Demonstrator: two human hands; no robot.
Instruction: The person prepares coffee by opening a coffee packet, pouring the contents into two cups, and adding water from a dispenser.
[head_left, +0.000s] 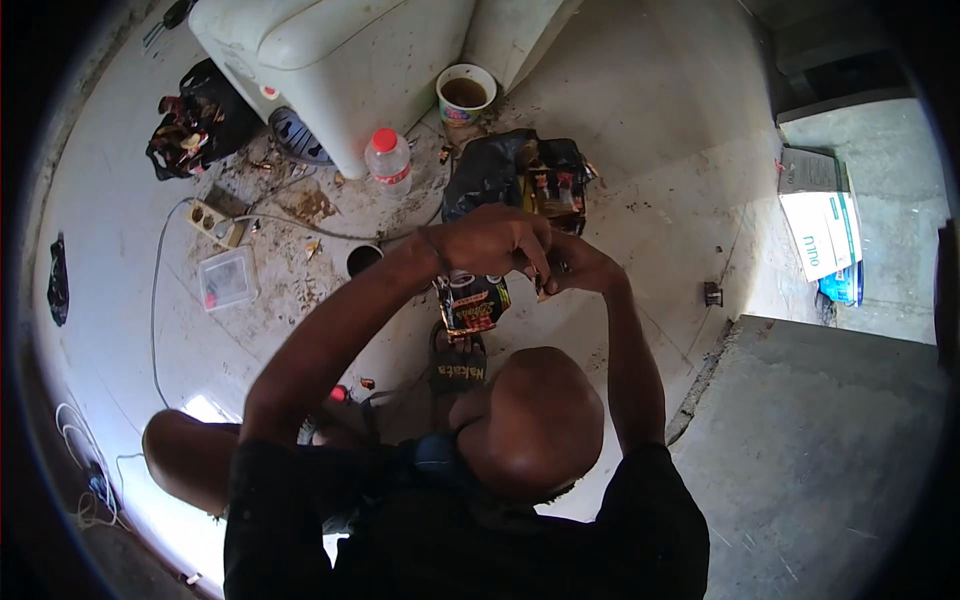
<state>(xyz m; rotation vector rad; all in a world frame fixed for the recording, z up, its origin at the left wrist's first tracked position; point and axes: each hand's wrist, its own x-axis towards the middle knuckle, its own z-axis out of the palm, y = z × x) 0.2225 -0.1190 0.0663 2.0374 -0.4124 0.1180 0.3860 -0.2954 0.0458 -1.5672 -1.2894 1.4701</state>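
Observation:
My left hand (496, 238) and my right hand (583, 262) meet in front of me, fingertips bent together around a small packet (541, 294), mostly covered by the fingers. Just below my left hand, a black printed foil packet (472, 306) stands above the toe of a sandal (456, 373); whether the hand touches it is hidden. Beyond the hands lies a black plastic bag (484, 172) with shiny dark and gold wrappers (556, 187) at its right side. A dark cup (364, 259) is partly covered by my left forearm.
A white plastic appliance (337, 67) stands at the back, near a paper cup of brown liquid (465, 94) and a red-capped bottle (388, 166). Leftward are a power strip (216, 225), its cable, a clear box (227, 279) and a bag of wrappers (202, 124). A concrete ledge (810, 420) is right.

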